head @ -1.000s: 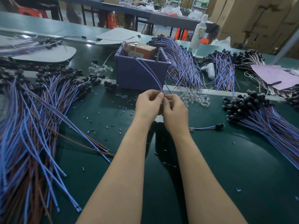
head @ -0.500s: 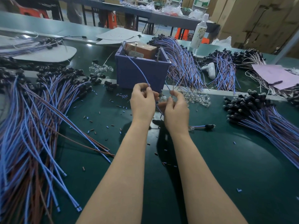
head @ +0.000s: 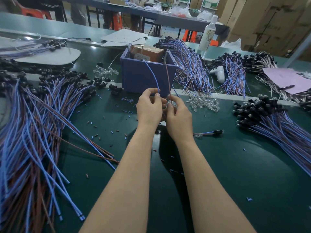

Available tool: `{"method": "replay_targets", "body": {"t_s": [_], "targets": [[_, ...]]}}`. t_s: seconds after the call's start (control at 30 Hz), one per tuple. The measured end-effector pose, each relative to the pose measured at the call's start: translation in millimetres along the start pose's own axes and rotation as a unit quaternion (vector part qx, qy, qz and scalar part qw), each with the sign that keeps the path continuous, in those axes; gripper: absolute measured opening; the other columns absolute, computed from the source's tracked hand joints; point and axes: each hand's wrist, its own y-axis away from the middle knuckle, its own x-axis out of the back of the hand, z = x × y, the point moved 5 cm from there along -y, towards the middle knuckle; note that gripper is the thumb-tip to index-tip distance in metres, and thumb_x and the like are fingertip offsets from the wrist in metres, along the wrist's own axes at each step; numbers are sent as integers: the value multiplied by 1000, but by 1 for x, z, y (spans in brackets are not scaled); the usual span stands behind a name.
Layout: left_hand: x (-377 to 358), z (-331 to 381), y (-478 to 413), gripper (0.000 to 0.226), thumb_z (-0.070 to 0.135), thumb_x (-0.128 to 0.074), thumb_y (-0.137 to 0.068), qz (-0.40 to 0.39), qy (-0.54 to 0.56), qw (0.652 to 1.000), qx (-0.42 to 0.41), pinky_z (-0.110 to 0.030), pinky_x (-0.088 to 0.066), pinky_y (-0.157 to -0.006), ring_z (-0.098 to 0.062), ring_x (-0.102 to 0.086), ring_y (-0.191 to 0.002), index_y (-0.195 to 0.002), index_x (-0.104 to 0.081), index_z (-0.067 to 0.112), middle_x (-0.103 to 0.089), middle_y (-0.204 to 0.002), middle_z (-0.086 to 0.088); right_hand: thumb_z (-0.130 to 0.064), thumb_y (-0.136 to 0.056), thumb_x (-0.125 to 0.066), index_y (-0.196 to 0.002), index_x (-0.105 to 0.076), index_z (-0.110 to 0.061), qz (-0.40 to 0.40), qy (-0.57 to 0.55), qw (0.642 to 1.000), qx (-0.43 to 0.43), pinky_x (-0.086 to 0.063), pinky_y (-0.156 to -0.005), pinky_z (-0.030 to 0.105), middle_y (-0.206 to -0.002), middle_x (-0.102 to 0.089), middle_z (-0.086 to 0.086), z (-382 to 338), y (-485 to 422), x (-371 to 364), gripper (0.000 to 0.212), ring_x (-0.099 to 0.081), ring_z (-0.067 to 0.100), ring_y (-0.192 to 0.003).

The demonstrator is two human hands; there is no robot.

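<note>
A second ago the hands were closed together on the wire pair; now they have drawn it apart. The left hand (head: pixel 149 106) pinches the blue wire (head: pixel 154 76) between thumb and forefinger, and the right hand (head: pixel 179 118) pinches the brown wire (head: pixel 167 78). Both wires rise in front of the box (head: pixel 134 78). The leads look split, ready for fitting
</note>
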Motion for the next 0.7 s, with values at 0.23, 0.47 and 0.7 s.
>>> {"method": "replay_targets", "body": {"t_s": [0.23,0.47,0.7], "targets": [[1,-1,0,13,8,-44,-98,-1,-3,1000,-4,-30,-54,-62,-10,-60,-62,-101,-54,15,-64,-71,2,-11,-97,-44,-124,-58,-13,2,-5,1000,17,-41,-63,7,-98,-66,-3,-1,2,0,30,-60,-4,-70],[2,0,2,12,9,-44,-98,0,-6,1000,-7,-42,-57,-77,-15,-63,-69,-101,-54,16,-65,-74,1,-11,-97,-45,-124,-58,-14,0,-4,1000,20,-40,-62,1,-94,-59,-11,0,2,0,29,-54,-15,-62],[2,1,3,11,8,-45,-97,15,-15,1000,-19,-44,-56,-81,-17,-63,-73,-98,-52,16,-64,-73,1,-11,-98,-45,-123,-59,-14,-4,-9,1000,17,-41,-61,1,-105,-67,0,0,2,-1,29,-58,7,-77]]}}
